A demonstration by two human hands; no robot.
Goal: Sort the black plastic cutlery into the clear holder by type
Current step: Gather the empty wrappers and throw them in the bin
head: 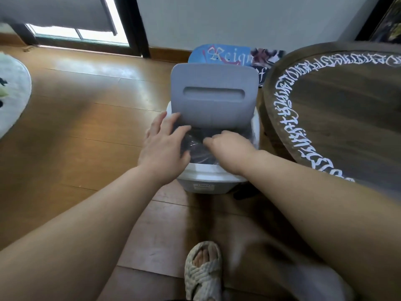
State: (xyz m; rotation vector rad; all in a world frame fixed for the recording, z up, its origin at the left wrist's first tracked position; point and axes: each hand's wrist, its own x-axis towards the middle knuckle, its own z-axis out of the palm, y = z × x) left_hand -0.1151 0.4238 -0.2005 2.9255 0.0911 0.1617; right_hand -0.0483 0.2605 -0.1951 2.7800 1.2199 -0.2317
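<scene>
Hands over open white bin (208,183), left hand (162,146) fingers spread on crinkled clear plastic (195,141), right hand (227,144) fingers curled, pinching it

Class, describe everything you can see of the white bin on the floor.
The bin is a small white plastic tub with a rounded rim, standing upright on the wooden floor beside a dark round table. Its grey lid, with a recessed handle slot, is tipped up at the back. A clear liner with dark contents shows inside. The left hand rests open on its left rim; the right hand reaches in, fingers curled.
</scene>
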